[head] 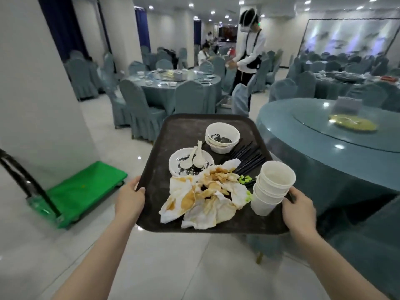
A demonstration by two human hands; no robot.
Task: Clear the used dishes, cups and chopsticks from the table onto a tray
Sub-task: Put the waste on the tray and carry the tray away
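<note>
I carry a dark brown tray (181, 131) in the air above the floor, held level. My left hand (129, 199) grips its left rim and my right hand (299, 210) grips its right rim. On it stand stacked white bowls (222, 137) at the back, a white plate (190, 162) with two white spoons (194, 158), a bundle of black chopsticks (249, 159), stained crumpled napkins (205, 198) at the front and stacked white cups (273, 185) by my right hand.
A round teal table (303, 144) with a glass turntable and a yellow plate (355, 124) lies to the right. A green platform cart (84, 189) stands on the floor at left. A person (250, 59) works at a set table (173, 81) ahead among covered chairs.
</note>
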